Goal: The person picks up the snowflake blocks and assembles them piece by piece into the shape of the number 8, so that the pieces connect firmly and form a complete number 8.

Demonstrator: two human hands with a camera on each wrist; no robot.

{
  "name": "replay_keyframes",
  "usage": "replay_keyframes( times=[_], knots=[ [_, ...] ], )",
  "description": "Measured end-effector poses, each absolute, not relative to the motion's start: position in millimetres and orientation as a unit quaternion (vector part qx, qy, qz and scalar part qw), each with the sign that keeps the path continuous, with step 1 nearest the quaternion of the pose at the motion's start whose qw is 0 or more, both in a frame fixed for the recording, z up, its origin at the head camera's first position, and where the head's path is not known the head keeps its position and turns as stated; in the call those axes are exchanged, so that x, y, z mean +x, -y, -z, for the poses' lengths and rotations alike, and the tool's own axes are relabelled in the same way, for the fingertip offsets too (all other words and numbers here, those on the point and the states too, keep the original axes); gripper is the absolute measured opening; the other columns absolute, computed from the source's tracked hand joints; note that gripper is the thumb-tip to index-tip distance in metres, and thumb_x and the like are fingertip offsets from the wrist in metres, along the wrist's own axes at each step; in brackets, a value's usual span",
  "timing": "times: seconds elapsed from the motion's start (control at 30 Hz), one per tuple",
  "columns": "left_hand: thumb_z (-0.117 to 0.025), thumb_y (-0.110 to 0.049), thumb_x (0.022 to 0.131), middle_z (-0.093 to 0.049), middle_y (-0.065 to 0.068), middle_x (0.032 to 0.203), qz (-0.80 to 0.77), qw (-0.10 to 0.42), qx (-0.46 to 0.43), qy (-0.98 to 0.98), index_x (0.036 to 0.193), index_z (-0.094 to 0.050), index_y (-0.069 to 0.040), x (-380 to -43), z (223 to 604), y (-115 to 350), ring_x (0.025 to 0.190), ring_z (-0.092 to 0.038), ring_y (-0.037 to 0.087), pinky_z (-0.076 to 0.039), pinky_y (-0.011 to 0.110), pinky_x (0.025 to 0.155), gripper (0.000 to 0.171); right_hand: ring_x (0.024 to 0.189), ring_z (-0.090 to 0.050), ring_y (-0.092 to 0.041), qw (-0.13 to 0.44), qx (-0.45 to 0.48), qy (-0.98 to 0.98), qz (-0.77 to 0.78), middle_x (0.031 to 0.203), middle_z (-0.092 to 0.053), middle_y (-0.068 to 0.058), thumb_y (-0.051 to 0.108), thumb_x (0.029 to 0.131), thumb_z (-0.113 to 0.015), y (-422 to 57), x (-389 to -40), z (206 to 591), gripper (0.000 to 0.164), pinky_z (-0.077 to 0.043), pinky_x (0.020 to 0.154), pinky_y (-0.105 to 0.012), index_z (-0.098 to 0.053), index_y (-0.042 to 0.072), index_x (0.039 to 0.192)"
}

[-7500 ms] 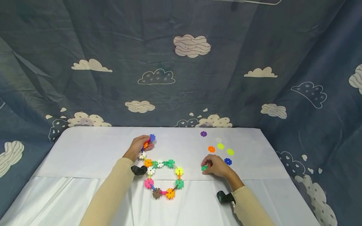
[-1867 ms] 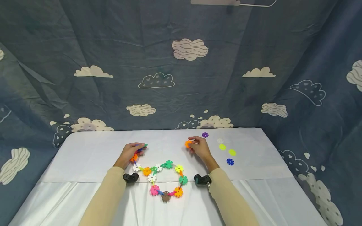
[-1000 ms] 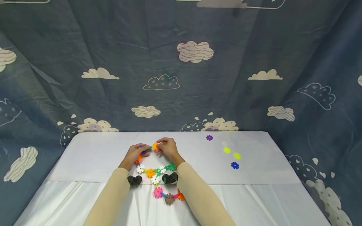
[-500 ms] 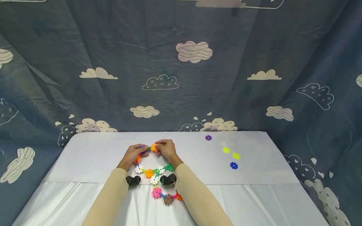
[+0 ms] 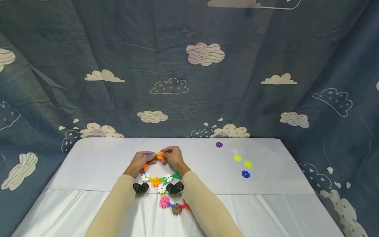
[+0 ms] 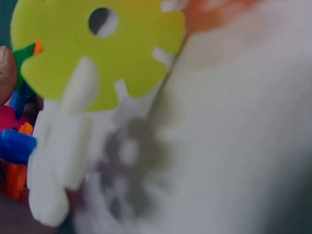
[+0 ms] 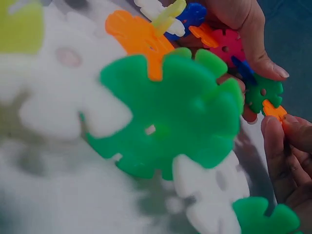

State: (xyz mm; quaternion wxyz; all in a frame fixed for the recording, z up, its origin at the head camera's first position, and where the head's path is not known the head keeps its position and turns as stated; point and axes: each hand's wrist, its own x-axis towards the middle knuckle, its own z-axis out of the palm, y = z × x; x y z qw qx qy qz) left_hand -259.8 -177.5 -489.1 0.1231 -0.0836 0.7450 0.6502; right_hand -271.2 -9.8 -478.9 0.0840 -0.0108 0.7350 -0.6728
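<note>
My left hand (image 5: 140, 163) grips the end of a chain of slotted flower-shaped plastic discs, around a blue disc (image 5: 149, 154) and a green disc (image 7: 264, 92). The right hand (image 5: 175, 158) pinches an orange disc (image 5: 160, 155) edge-on against the green one's rim; how deep their slots engage I cannot tell. From the left hand the chain runs down past a white disc (image 5: 145, 177) and an orange-yellow disc (image 5: 156, 181) into a ring with a pink disc (image 5: 164, 202) and a brown disc (image 5: 176, 209). My right forearm hides the ring's right side.
Loose discs lie on the white-covered table (image 5: 266, 184) at the right: purple (image 5: 219, 144), white (image 5: 235, 151), two yellow-green ones, the nearer disc (image 5: 248, 164) beside a blue disc (image 5: 245, 174). A dark cloud-patterned curtain (image 5: 171, 108) stands behind the table.
The right hand took a green disc, then the orange disc from the right, and brought it leftward to the chain's end. Lately the orange disc has pressed closer to the left hand.
</note>
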Motion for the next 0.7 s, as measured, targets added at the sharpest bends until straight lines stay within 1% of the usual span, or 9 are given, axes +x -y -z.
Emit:
replay_keyframes(
  times=[0.13, 0.23, 0.27, 0.33, 0.47, 0.57, 0.63, 0.7],
  knots=[
    [-0.062, -0.022, 0.095, -0.07, 0.013, 0.108, -0.643, 0.125, -0.089, -0.75, 0.123, -0.06, 0.005, -260.0, 489.1, 177.2, 0.08, -0.07, 0.011, -0.046, 0.037, 0.099, 0.039, 0.052, -0.062, -0.015, 0.11, -0.021, -0.742, 0.661, 0.074, -0.067, -0.013, -0.003, 0.089, -0.065, 2.0, -271.9, 474.2, 0.017, -0.057, 0.053, -0.031, -0.068, -0.008, 0.104],
    [-0.063, -0.025, 0.095, -0.069, 0.014, 0.111, -0.651, 0.13, -0.094, -0.742, 0.125, -0.058, 0.005, -259.3, 490.1, 177.6, 0.081, -0.071, 0.011, -0.042, 0.041, 0.104, 0.043, 0.056, -0.063, -0.016, 0.113, -0.017, -0.752, 0.649, 0.082, -0.068, -0.017, 0.003, 0.089, -0.067, -11.6, -272.8, 470.6, 0.023, -0.058, 0.056, -0.032, -0.067, -0.006, 0.111],
    [-0.063, -0.025, 0.095, -0.068, 0.015, 0.112, -0.656, 0.133, -0.094, -0.737, 0.125, -0.057, 0.005, -259.0, 491.2, 177.2, 0.081, -0.071, 0.012, -0.042, 0.041, 0.104, 0.043, 0.057, -0.063, -0.016, 0.109, -0.015, -0.757, 0.644, 0.085, -0.068, -0.019, 0.005, 0.089, -0.067, -19.1, -272.9, 469.3, 0.025, -0.058, 0.056, -0.032, -0.066, -0.006, 0.112],
    [-0.064, -0.024, 0.094, -0.069, 0.014, 0.111, -0.665, 0.139, -0.095, -0.728, 0.126, -0.057, 0.005, -258.2, 491.6, 176.9, 0.08, -0.071, 0.012, -0.045, 0.037, 0.101, 0.044, 0.058, -0.063, -0.014, 0.094, -0.006, -0.763, 0.64, 0.09, -0.068, -0.019, 0.005, 0.089, -0.068, -36.5, -273.7, 467.9, 0.027, -0.058, 0.056, -0.03, -0.065, -0.007, 0.113],
    [-0.063, -0.026, 0.095, -0.067, 0.013, 0.113, -0.663, 0.143, -0.097, -0.728, 0.126, -0.057, 0.004, -257.3, 488.9, 180.3, 0.078, -0.07, 0.009, -0.045, 0.035, 0.1, 0.044, 0.057, -0.059, -0.012, 0.047, 0.005, -0.783, 0.621, 0.085, -0.068, -0.014, 0.002, 0.086, -0.069, -78.6, -276.7, 464.5, 0.023, -0.056, 0.054, -0.029, -0.066, -0.008, 0.108],
    [-0.063, -0.028, 0.095, -0.067, 0.012, 0.112, -0.656, 0.143, -0.099, -0.734, 0.126, -0.056, 0.004, -257.0, 485.4, 182.7, 0.077, -0.069, 0.007, -0.041, 0.039, 0.105, 0.045, 0.058, -0.058, -0.014, -0.002, 0.025, -0.811, 0.584, 0.081, -0.065, -0.01, 0.001, 0.084, -0.071, -115.2, -276.5, 463.9, 0.021, -0.054, 0.051, -0.028, -0.069, -0.006, 0.104],
    [-0.063, -0.029, 0.095, -0.068, 0.009, 0.109, -0.657, 0.146, -0.095, -0.734, 0.126, -0.056, 0.004, -256.8, 484.4, 182.0, 0.077, -0.069, 0.007, -0.04, 0.04, 0.105, 0.046, 0.06, -0.057, -0.016, -0.026, 0.049, -0.833, 0.55, 0.083, -0.064, -0.01, 0.002, 0.083, -0.072, -142.2, -274.3, 464.7, 0.021, -0.051, 0.05, -0.026, -0.07, -0.004, 0.103],
    [-0.063, -0.03, 0.095, -0.069, 0.007, 0.106, -0.658, 0.151, -0.088, -0.733, 0.127, -0.055, 0.004, -256.4, 484.1, 180.0, 0.078, -0.069, 0.007, -0.039, 0.04, 0.106, 0.048, 0.068, -0.058, -0.018, -0.049, 0.07, -0.856, 0.51, 0.086, -0.064, -0.011, 0.004, 0.083, -0.073, -170.1, -269.8, 465.8, 0.021, -0.049, 0.054, -0.024, -0.071, -0.002, 0.103]
  ],
)
